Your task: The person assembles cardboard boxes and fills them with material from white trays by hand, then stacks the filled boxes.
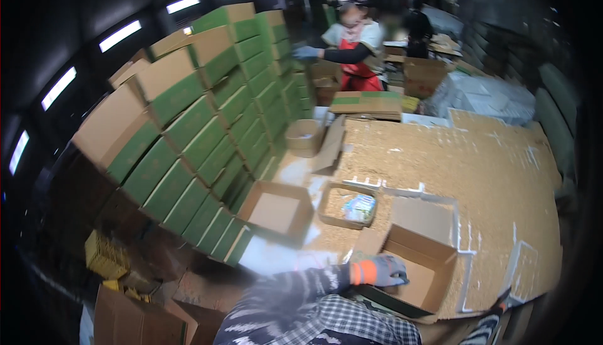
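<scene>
My left hand (386, 271), in a grey glove with an orange cuff, reaches over the near left wall of an open cardboard box (417, 269). Whether its fingers grip anything is unclear. The box looks empty, and a raised flap stands at its far side. My right hand (504, 299) is at the lower right, by the near edge of the surface covered in tan granular material (447, 156); it is small and dark, so its grip cannot be made out. Beyond the box, a small open carton (325, 210) holds tan material and shiny printed packets (360, 208).
Stacked green-and-brown cartons (202, 142) form a wall at left. Another open box (275, 210), a round tub (304, 137) and flattened cardboard (366, 103) lie ahead. A co-worker in a red apron (360, 62) stands behind. A yellow crate (106, 253) is at lower left.
</scene>
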